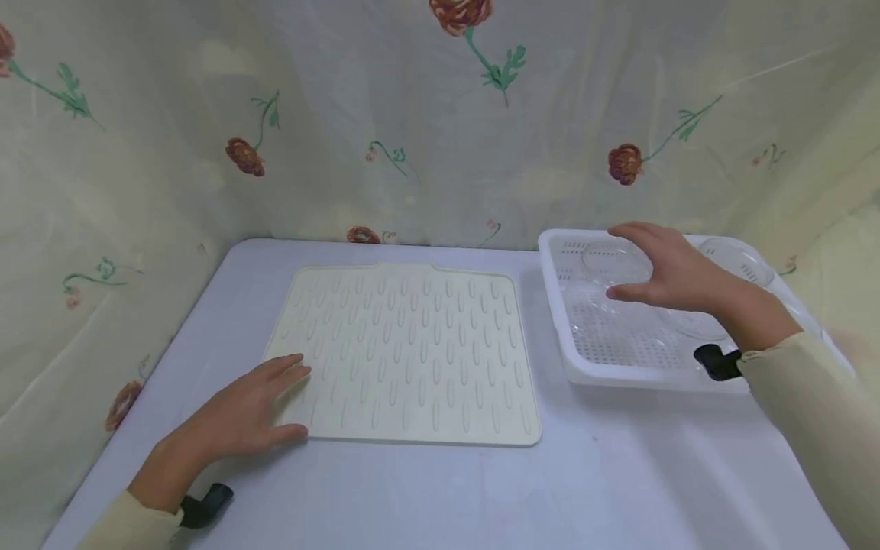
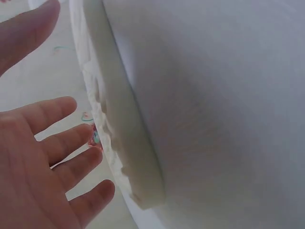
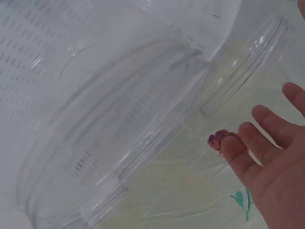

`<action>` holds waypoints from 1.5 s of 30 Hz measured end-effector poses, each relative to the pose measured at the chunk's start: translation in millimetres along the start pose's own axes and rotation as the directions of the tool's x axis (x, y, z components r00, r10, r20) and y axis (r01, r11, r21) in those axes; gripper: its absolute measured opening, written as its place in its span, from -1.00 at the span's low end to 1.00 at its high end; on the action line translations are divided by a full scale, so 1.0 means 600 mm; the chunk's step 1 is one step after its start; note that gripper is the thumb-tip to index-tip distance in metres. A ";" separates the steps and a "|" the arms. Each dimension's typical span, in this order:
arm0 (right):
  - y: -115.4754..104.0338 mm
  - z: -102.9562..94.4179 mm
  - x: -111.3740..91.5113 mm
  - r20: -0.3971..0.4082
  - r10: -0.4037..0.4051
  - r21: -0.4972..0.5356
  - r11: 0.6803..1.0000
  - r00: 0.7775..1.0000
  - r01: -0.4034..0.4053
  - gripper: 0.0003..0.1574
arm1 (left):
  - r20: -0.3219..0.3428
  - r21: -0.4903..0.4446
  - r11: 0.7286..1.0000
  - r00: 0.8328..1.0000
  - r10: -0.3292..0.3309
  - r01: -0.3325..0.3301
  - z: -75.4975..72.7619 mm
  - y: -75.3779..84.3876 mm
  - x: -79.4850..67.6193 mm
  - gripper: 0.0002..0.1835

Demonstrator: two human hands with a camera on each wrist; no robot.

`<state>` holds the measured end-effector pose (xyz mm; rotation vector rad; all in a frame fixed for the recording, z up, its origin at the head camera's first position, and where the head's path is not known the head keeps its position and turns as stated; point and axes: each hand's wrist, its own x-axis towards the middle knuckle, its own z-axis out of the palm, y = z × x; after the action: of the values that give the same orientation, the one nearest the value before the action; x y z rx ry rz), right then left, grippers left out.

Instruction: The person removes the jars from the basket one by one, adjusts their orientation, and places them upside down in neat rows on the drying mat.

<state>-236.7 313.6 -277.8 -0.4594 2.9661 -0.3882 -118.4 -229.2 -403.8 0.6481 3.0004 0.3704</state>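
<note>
A cream drying mat (image 1: pixel 412 351) with rows of raised oval ridges lies flat on the table. My left hand (image 1: pixel 241 420) is at its near left corner, fingers spread and nothing held; the mat's thick edge (image 2: pixel 128 119) shows past the fingertips in the left wrist view. Whether those fingers touch the mat, I cannot tell. Above a white perforated plastic basket (image 1: pixel 567 344) on the right hovers my right hand (image 1: pixel 681 279), thumb and fingers apart with no object between them. Clear round dishes, one a see-through bowl-like piece (image 3: pixel 114 114), sit in the basket below it, partly hidden by the hand and wrist.
White cloth covers the table (image 1: pixel 440 496). Behind and on both sides hangs a pale flower-printed curtain (image 1: pixel 330 92). A narrow strip of table separates the mat from the basket. Each wrist carries a small black device (image 1: pixel 717 362).
</note>
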 end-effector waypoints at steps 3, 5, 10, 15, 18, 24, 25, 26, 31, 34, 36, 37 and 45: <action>0.006 -0.001 0.011 0.041 0.003 0.019 1.000 0.999 -0.003 0.26 | 0.039 -0.011 1.000 0.999 -0.004 0.004 0.005 -0.004 -0.001 -0.10; 0.011 -0.002 0.018 0.070 0.014 0.033 0.999 0.997 -0.016 0.33 | 0.061 -0.018 1.000 0.998 -0.009 0.010 0.005 -0.007 0.000 -0.10; 0.022 -0.001 0.029 0.126 0.052 0.058 0.997 0.991 -0.060 0.43 | 0.065 -0.011 1.000 0.998 -0.025 0.026 0.002 -0.013 0.003 -0.14; 0.027 0.006 0.031 0.194 0.090 0.060 0.993 0.977 -0.103 0.46 | 0.115 -0.047 0.995 0.990 -0.077 0.083 0.007 -0.017 0.002 -0.10; 0.028 0.009 0.034 0.214 0.106 0.057 0.991 0.971 -0.121 0.50 | 0.130 -0.070 0.993 0.988 -0.088 0.098 0.007 -0.019 -0.002 -0.08; 0.034 0.013 0.035 0.195 0.105 0.048 0.992 0.975 -0.116 0.54 | 0.143 -0.087 0.989 0.984 -0.110 0.124 0.009 -0.015 -0.002 -0.08; 0.035 0.013 0.034 0.188 0.100 0.047 0.993 0.977 -0.111 0.54 | 0.144 -0.092 0.988 0.983 -0.111 0.125 0.010 -0.015 -0.001 -0.08; 0.037 0.012 0.032 0.181 0.094 0.047 0.993 0.979 -0.104 0.55 | 0.145 -0.095 0.988 0.983 -0.110 0.125 0.010 -0.015 0.000 -0.09; 0.038 0.007 0.026 0.152 0.075 0.054 0.995 0.986 -0.084 0.57 | 0.142 -0.098 0.989 0.985 -0.100 0.115 0.010 -0.015 0.003 -0.12; 0.034 0.005 0.024 0.130 0.069 0.062 0.995 0.989 -0.077 0.60 | 0.143 -0.088 0.989 0.984 -0.103 0.116 0.010 -0.014 0.003 -0.12; 0.031 0.003 0.022 0.120 0.072 0.073 0.994 0.990 -0.081 0.62 | 0.143 -0.084 0.990 0.984 -0.105 0.118 0.009 -0.013 0.003 -0.12; 0.030 0.003 0.021 0.118 0.074 0.080 0.993 0.990 -0.084 0.63 | 0.143 -0.082 0.990 0.984 -0.105 0.117 0.009 -0.012 0.004 -0.13; 0.028 0.003 0.020 0.119 0.084 0.135 0.986 0.989 -0.100 0.59 | 0.159 -0.086 0.989 0.982 -0.106 0.121 0.005 -0.007 0.005 -0.13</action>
<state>-252.7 324.6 -284.7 -0.3159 2.8144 -0.5382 -122.6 -231.0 -407.6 0.4719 2.8374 0.4320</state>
